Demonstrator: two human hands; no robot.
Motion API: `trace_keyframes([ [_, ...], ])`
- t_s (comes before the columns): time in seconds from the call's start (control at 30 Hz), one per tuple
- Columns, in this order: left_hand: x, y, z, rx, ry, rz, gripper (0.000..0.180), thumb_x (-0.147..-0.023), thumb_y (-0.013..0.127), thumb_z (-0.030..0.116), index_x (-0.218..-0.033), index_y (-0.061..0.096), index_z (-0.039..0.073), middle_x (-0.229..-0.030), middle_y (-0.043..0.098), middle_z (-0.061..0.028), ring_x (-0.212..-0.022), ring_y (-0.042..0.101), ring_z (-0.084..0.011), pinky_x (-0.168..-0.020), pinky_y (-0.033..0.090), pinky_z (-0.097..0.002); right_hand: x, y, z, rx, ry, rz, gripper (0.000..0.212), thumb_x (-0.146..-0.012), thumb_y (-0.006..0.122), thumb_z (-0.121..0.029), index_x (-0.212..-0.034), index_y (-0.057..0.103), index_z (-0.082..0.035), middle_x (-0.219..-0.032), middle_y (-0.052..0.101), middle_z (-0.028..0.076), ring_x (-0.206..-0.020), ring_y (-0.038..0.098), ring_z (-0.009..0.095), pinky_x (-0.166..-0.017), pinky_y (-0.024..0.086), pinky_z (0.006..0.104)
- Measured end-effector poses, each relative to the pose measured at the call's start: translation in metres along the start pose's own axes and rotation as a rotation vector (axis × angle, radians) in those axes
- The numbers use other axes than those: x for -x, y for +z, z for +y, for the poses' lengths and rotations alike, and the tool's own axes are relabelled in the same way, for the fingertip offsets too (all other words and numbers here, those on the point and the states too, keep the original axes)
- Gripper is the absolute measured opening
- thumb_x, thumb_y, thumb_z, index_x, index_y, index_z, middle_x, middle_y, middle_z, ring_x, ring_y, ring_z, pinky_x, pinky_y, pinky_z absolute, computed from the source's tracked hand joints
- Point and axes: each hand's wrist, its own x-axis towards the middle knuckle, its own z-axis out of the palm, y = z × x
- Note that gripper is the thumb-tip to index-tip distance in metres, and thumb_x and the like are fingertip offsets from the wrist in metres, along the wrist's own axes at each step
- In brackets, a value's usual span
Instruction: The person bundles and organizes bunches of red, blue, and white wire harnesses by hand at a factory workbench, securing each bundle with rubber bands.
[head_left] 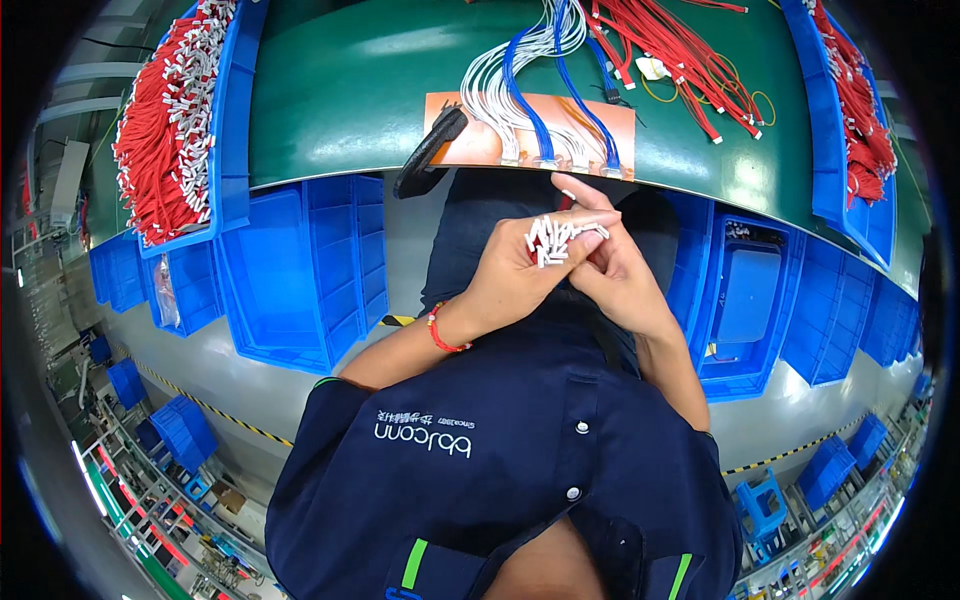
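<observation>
In front of my chest, just off the bench edge, my left hand (505, 265) is closed round a bunch of red cables with white connectors (547, 243). The white ends poke out between thumb and fingers; most of the red wire is hidden. My right hand (625, 280) meets it from the right, its fingers bent and touching the left fingertips. One right finger reaches forward beside a single white connector (568, 196) with a bit of red at it. Whatever the right fingertips pinch is largely covered.
On the green bench (350, 90), an orange-brown board (470, 150) carries white and blue cables (490, 80). A black handle-like object (430, 150) overhangs the edge. Red cables (690, 70) lie at the right. Blue bins of red cables (170, 130) flank the bench; blue crates (280, 270) stand below.
</observation>
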Motion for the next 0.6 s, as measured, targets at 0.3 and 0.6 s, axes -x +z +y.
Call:
trace_keyframes([
  [0.3, 0.001, -0.022, 0.006, 0.066, 0.058, 0.343, 0.024, -0.098, 0.059, 0.016, -0.113, 0.069, 0.001, -0.074, 0.048, 0.0059, -0.059, 0.036, 0.0005, -0.051, 0.027, -0.0184, 0.023, -0.051, -0.001, -0.006, 0.171, -0.025, 0.033, -0.102, 0.048, -0.021, -0.123, 0.059, 0.002, -0.07, 0.039, -0.008, -0.058, 0.029, 0.002, -0.05, 0.02, 0.0197],
  [0.6, 0.002, -0.028, 0.014, 0.381, -0.058, 0.082, 0.035, -0.102, 0.05, 0.017, -0.127, 0.056, -0.005, -0.074, 0.046, 0.0045, -0.053, 0.031, -0.0005, -0.047, 0.024, -0.0189, 0.027, -0.053, 0.006, -0.13, 0.354, -0.067, 0.035, -0.099, 0.052, -0.024, -0.082, 0.062, 0.005, -0.054, 0.029, -0.008, -0.045, 0.021, 0.002, -0.044, 0.015, 0.0225],
])
